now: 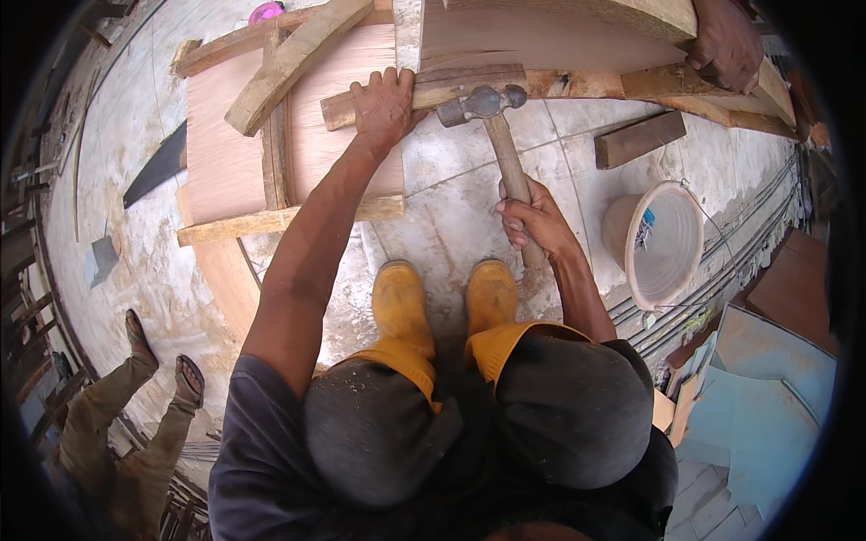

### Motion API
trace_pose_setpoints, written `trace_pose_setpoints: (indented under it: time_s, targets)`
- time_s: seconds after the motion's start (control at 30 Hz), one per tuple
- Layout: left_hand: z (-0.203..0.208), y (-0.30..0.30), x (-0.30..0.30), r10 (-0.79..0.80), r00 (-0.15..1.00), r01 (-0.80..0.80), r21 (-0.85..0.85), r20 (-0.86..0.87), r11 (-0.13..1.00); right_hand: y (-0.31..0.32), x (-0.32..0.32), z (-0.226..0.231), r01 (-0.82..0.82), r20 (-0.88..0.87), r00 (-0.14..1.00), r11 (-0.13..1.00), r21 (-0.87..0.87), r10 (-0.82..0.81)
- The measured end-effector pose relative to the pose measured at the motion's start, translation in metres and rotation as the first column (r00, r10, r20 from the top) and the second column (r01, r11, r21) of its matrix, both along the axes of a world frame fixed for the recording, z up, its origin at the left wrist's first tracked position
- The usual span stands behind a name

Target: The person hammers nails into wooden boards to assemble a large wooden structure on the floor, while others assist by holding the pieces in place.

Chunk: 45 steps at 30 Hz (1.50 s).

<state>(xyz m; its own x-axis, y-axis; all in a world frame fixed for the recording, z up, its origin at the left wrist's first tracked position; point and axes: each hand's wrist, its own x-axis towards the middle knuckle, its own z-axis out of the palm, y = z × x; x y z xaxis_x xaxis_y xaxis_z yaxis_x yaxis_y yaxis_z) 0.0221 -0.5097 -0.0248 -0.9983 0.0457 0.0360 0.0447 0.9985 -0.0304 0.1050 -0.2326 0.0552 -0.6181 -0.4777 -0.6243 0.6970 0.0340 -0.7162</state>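
Note:
My left hand (384, 108) grips a short wooden batten (460, 83), its fingers curled over the top near the left end. The batten lies along the near edge of a wood-framed plywood panel at the top, where it covers part of the frame. My right hand (536, 219) is wrapped round the wooden handle of a ball-peen hammer (511, 162). The hammer's steel head is over or against the batten's right end; I cannot tell whether they touch. Another person's hand (727, 45) rests on the right corner of the frame (667, 83).
A second framed plywood panel (221, 162) lies at the left, with a loose beam (298, 68) across it. At the right are a dark wood block (640, 141) and a bucket (620, 230) containing blue bits. Another person's sandalled foot (190, 381) shows lower left.

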Motion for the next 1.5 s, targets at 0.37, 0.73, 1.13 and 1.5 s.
trace_pose_setpoints:
  time_s: [0.37, 0.73, 1.13, 1.5]
  targets:
    - [-0.001, -0.005, -0.006, -0.016, 0.997, 0.016, 0.003, 0.08, 1.0, 0.0, 0.035, 0.007, 0.243, -0.601, 0.787, 0.823, 0.514, 0.142]
    - [0.0, -0.005, -0.006, -0.075, 0.997, 0.075, 0.02, 0.022, 0.997, -0.032, 0.012, -0.009, 0.286, -0.694, 0.658, 0.756, 0.589, 0.292]
    - [-0.005, -0.011, -0.003, -0.082, 0.996, 0.084, 0.045, -0.035, 0.995, -0.004, 0.026, -0.023, 0.544, -0.609, -0.159, 0.583, 0.603, 0.777]
    - [0.0, -0.006, -0.001, -0.052, 0.997, 0.05, 0.033, 0.062, 0.998, -0.025, 0.024, 0.014, 0.432, -0.839, 0.534, 0.82, 0.376, 0.104]
